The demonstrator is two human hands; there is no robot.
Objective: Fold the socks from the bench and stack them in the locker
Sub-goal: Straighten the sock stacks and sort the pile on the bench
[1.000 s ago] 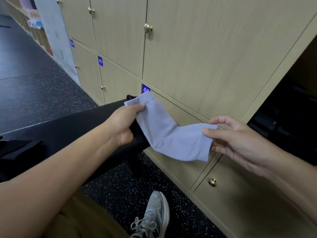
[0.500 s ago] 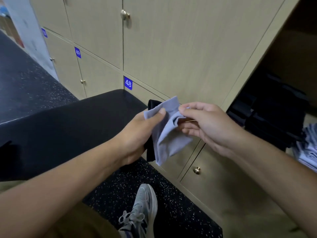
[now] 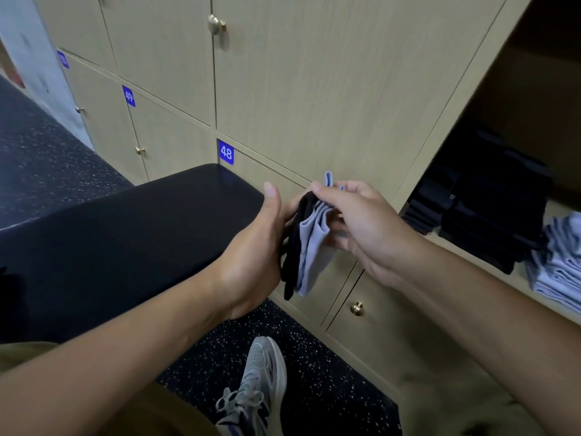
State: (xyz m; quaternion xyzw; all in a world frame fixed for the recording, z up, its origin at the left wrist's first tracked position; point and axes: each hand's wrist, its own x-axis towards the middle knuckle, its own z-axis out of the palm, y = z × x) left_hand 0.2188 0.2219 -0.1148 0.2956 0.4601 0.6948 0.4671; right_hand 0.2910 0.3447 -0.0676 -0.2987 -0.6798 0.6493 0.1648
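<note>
I see both hands meeting at frame centre. Right hand [image 3: 364, 228] has its grip pinched w/ thumb and fingertips on the top of a folded lavender-grey sock [image 3: 314, 243], which hangs down in soft pleats. Left hand [image 3: 254, 250] sits just left of it, thumb pointing straight up; its fingers are behind the cloth, apparently supporting a black sock [image 3: 292, 247] that lies against the grey one, but I can't tell if that grip is really closed (fingers hidden). Both socks are in the air, just right of the end of the black padded bench surface [image 3: 132, 240], in front of the locker door marked w/ a blue tag 48 [image 3: 226, 152].

Right side of frame: an open locker [image 3: 531, 99], its shelf carrying a stack of folded black socks [image 3: 490, 209] and, at the far right edge, a stack of folded grey socks [image 3: 559, 269], the two stacks touching or nearly so.

Upper left: more closed light-wood doors w/ brass knobs, one tagged 49 [image 3: 128, 96]. Bottom centre: a grey sneaker [image 3: 254, 388] w/ white laces on the dark speckled floor [image 3: 314, 372].
</note>
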